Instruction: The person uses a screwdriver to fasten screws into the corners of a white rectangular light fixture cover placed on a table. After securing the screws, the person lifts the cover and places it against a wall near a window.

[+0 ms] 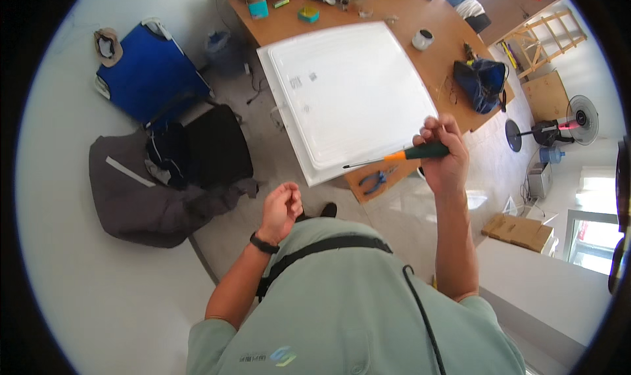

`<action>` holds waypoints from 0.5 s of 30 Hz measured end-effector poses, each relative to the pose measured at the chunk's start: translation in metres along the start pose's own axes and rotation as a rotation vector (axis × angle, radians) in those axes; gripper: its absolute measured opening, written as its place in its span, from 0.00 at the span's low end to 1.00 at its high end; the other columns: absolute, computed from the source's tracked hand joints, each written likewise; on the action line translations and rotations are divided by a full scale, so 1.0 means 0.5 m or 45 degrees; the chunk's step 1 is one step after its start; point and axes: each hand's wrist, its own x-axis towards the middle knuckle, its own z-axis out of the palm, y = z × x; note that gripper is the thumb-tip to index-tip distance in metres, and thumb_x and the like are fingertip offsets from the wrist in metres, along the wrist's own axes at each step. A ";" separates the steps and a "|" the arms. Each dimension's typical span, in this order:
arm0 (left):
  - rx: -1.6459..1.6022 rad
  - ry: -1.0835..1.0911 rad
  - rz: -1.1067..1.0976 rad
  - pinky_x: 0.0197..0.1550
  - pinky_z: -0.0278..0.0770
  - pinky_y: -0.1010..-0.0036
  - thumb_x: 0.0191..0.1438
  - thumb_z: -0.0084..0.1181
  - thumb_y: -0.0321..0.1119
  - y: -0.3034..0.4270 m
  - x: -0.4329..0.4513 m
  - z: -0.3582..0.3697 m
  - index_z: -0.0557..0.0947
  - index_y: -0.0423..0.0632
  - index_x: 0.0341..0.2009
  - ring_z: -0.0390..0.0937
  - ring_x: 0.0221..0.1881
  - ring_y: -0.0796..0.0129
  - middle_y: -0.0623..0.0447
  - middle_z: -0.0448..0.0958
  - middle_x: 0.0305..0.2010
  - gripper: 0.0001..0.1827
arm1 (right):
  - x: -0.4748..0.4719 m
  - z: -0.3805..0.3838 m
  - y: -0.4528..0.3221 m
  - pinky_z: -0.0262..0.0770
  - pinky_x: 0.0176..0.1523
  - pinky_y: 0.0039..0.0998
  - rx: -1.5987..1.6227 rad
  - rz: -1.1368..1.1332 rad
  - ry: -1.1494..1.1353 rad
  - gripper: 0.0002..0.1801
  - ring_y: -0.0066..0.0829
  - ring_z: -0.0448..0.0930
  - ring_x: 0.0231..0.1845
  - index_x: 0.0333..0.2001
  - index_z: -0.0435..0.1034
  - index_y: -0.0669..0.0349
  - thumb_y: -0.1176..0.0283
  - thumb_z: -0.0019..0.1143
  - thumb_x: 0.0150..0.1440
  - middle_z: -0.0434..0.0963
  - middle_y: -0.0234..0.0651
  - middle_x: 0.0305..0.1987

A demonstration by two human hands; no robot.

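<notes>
My right hand grips a screwdriver by its dark green and orange handle, with the shaft pointing left. Its tip lies over the near edge of a large white panel. This panel rests on the wooden desk, has a raised rim and bears small printed marks. My right fingertips are close to its right corner; whether they touch it I cannot tell. My left hand is loosely curled in front of my waist, apart from the panel, and no object shows in it. Blue-handled pliers lie on the desk's near corner.
On the wooden desk stand a white jar, a blue tool bag and a teal tin. A chair draped with a dark jacket is at left, by a blue folding bed. A fan stands at right.
</notes>
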 end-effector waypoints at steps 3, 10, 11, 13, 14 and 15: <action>-0.013 -0.078 0.009 0.28 0.66 0.77 0.72 0.43 0.35 0.011 0.006 0.016 0.76 0.48 0.44 0.68 0.25 0.74 0.56 0.75 0.31 0.09 | 0.003 -0.070 0.016 0.74 0.64 0.46 0.274 0.101 0.420 0.06 0.31 0.80 0.47 0.39 0.69 0.57 0.76 0.43 0.61 0.79 0.39 0.45; 0.076 -0.237 -0.313 0.31 0.71 0.80 0.71 0.49 0.40 0.089 0.093 0.059 0.78 0.47 0.38 0.72 0.27 0.75 0.56 0.79 0.32 0.12 | -0.059 -0.138 0.151 0.68 0.63 0.40 0.584 0.165 0.549 0.01 0.23 0.69 0.31 0.37 0.64 0.56 0.74 0.46 0.63 0.62 0.26 0.27; 0.120 -0.234 -0.342 0.33 0.74 0.79 0.70 0.52 0.39 0.100 0.118 0.070 0.79 0.45 0.40 0.74 0.30 0.76 0.57 0.78 0.33 0.11 | -0.062 -0.126 0.160 0.68 0.62 0.39 0.612 0.138 0.529 0.00 0.22 0.69 0.31 0.38 0.65 0.56 0.73 0.47 0.63 0.63 0.26 0.27; 0.226 -0.262 -0.434 0.35 0.75 0.78 0.69 0.54 0.39 0.126 0.177 0.097 0.80 0.45 0.41 0.75 0.32 0.75 0.57 0.79 0.34 0.11 | -0.051 -0.089 0.167 0.69 0.60 0.37 0.610 0.048 0.523 0.02 0.22 0.69 0.32 0.40 0.66 0.56 0.73 0.48 0.63 0.63 0.25 0.28; 0.189 -0.339 -0.472 0.37 0.77 0.78 0.68 0.56 0.39 0.141 0.208 0.113 0.81 0.44 0.42 0.76 0.34 0.75 0.57 0.79 0.35 0.11 | -0.042 -0.066 0.169 0.69 0.60 0.37 0.574 -0.019 0.535 0.03 0.21 0.69 0.32 0.41 0.66 0.56 0.74 0.49 0.63 0.63 0.25 0.28; 0.221 -0.360 -0.489 0.40 0.77 0.78 0.68 0.56 0.38 0.155 0.238 0.130 0.81 0.44 0.42 0.76 0.34 0.74 0.57 0.79 0.36 0.10 | -0.027 -0.042 0.172 0.69 0.59 0.36 0.539 -0.090 0.542 0.04 0.21 0.68 0.32 0.42 0.67 0.56 0.74 0.49 0.62 0.63 0.25 0.28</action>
